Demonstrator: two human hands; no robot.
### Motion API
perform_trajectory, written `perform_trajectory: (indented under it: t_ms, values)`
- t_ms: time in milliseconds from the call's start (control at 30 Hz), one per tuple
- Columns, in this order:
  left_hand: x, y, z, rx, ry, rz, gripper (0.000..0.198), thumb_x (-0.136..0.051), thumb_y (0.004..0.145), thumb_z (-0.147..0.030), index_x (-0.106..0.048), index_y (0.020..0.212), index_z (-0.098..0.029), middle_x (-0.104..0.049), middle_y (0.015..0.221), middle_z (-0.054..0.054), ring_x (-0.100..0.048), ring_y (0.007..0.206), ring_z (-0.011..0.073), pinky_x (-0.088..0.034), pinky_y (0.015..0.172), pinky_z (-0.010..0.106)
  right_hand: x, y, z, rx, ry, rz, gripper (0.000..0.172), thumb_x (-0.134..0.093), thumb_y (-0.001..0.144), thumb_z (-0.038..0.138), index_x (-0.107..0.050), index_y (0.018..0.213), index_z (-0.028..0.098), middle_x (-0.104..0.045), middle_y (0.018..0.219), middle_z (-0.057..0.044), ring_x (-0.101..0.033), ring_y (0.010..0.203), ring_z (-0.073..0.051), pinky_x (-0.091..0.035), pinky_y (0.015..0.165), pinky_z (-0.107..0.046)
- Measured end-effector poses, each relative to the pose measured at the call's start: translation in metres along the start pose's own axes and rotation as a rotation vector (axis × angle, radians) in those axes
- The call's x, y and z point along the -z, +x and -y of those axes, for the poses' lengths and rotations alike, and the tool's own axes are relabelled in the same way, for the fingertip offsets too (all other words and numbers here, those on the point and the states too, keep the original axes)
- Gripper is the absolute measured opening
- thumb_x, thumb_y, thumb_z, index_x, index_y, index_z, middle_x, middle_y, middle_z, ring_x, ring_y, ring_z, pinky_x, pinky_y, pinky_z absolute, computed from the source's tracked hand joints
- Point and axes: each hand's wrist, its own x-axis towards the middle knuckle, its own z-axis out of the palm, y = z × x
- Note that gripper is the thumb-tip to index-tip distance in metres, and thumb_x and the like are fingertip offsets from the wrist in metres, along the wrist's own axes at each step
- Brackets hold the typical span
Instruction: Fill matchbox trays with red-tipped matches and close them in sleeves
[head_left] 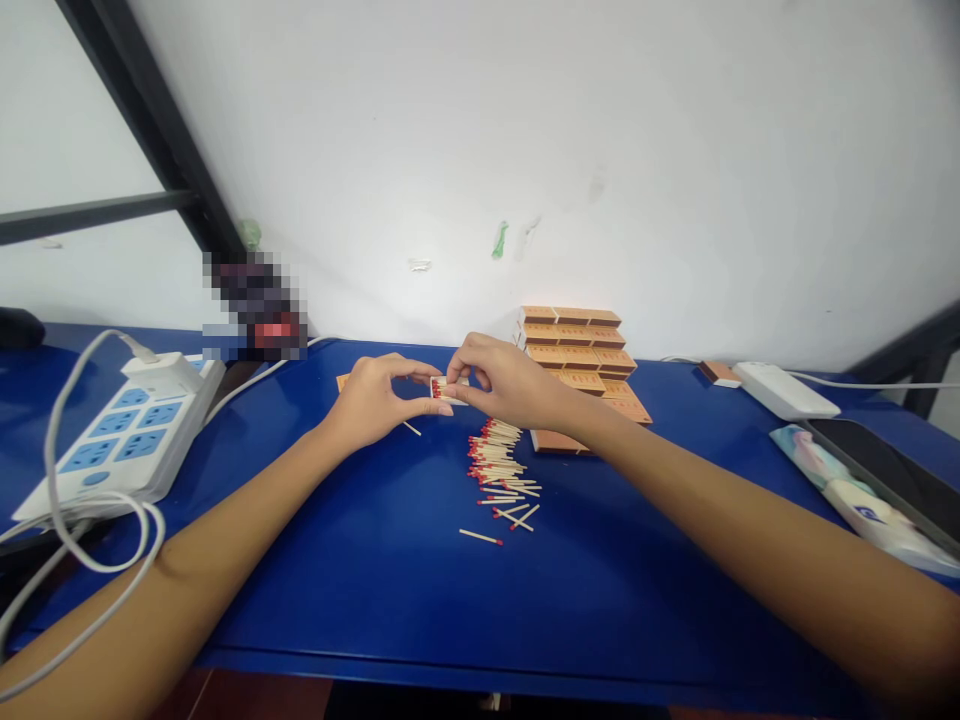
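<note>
Matchbox tray already holds some matches; a loose match pile remains on the surface, nearer me, beside stacked matchboxes. My left hand grips the tray, thumb on the near side; my right hand arches over it, fingertips at the matches, grip unclear

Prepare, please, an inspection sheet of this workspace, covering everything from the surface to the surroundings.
Surface: blue table, glossy.
Job's things: matches piled and scattered on it; small white tray holding more; matchboxes stacked beyond.
Clutter: power strip at left; white block, dark phone and soft packet at right.
Hands: left hand holds the tray; right hand is at its matches.
Cables: white cable loops by the power strip, overlapping the left forearm in view.
Surroundings: pale wall with marks; dark frame at left.
</note>
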Motion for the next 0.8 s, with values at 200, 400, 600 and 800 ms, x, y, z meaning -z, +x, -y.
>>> perform_trajectory:
  t_ms: [200, 400, 600, 800]
  values:
    - [0.0, 0.0, 0.0, -0.019, -0.016, 0.0, 0.042, -0.095, 0.073, -0.05, -0.084, 0.104, -0.025, -0.083, 0.096, 0.003, -0.076, 0.089, 0.0223, -0.057, 0.087, 0.035, -0.002, -0.003, -0.004, -0.019, -0.021, -0.007, 0.012, -0.063, 0.101, 0.027, -0.07, 0.098, 0.018, -0.061, 0.099, -0.004, -0.056, 0.085, -0.015, -0.043, 0.077, -0.029]
    - [-0.001, 0.0, 0.0, -0.024, -0.016, -0.003, 0.041, -0.095, 0.073, -0.05, -0.084, 0.104, -0.025, -0.083, 0.096, 0.002, -0.076, 0.088, 0.0216, -0.057, 0.086, 0.035, 0.0, -0.005, 0.0, -0.091, -0.155, 0.049, 0.022, -0.06, 0.104, 0.034, -0.063, 0.089, 0.018, -0.062, 0.101, -0.006, -0.054, 0.082, -0.016, -0.04, 0.074, -0.031]
    - [-0.001, -0.001, -0.004, -0.029, -0.033, 0.02, 0.039, -0.094, 0.074, -0.049, -0.084, 0.103, -0.026, -0.083, 0.096, 0.002, -0.076, 0.089, 0.0221, -0.057, 0.086, 0.035, 0.001, -0.006, 0.008, -0.089, -0.194, 0.073, 0.023, -0.06, 0.103, 0.034, -0.061, 0.086, 0.019, -0.062, 0.1, -0.007, -0.054, 0.081, -0.017, -0.038, 0.073, -0.032]
    - [0.001, 0.0, 0.0, 0.023, 0.028, 0.012, 0.04, -0.094, 0.073, -0.052, -0.085, 0.104, -0.028, -0.083, 0.099, 0.003, -0.076, 0.092, 0.0246, -0.056, 0.089, 0.038, 0.019, 0.002, 0.003, -0.145, -0.23, 0.023, 0.031, -0.055, 0.106, 0.04, -0.067, 0.088, 0.018, -0.07, 0.096, -0.009, -0.059, 0.081, -0.018, -0.041, 0.073, -0.033]
